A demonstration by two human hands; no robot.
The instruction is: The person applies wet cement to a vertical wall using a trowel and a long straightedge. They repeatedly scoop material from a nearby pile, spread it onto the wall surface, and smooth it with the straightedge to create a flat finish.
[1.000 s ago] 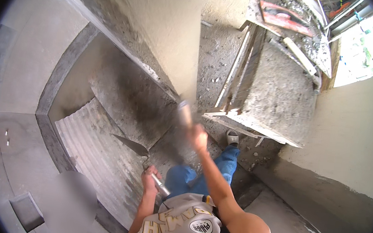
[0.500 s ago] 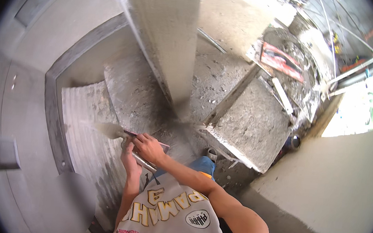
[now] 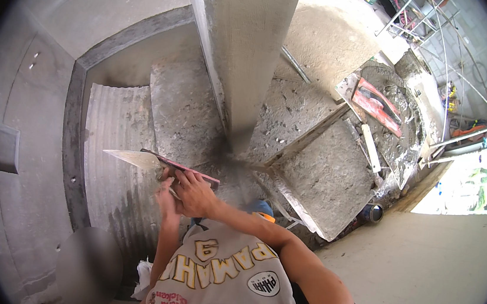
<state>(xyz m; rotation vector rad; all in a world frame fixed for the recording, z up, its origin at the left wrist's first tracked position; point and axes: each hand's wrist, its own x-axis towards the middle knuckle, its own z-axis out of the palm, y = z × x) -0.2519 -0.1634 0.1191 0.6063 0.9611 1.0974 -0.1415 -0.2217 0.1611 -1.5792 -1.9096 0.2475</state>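
Left hand (image 3: 168, 202) and right hand (image 3: 196, 197) together at trowel (image 3: 130, 158) and pink-edged float (image 3: 178, 164)

We saw both hands close together in front of the chest. Our left hand was closed on the trowel at its handle end, though much of that grip was hidden. Our right hand was clamped on the pink-edged float, its fingers bent over the near side; we could not see its thumb clearly. The trowel's pale blade pointed left, above the ridged sheet (image 3: 119, 121), and the float slanted just beside it, seen nearly edge-on. Whether the two tools touched, we could not tell.

We judged the step in hand to be work with one tool against the other, perhaps scraping or passing mortar between them; no load showed clearly on either. The next move, in our judgement, called for a firm hold on each tool, a steady blade, and fingers well away from its edge. Turning the float's face into view would have told us more.

To the right of the pillar (image 3: 239, 50), a red float (image 3: 377, 107) lay beside wet mortar (image 3: 409, 107), well apart from our hands. Near it, a tool with a white handle (image 3: 370, 147) lay by the rough-topped table (image 3: 324, 172).
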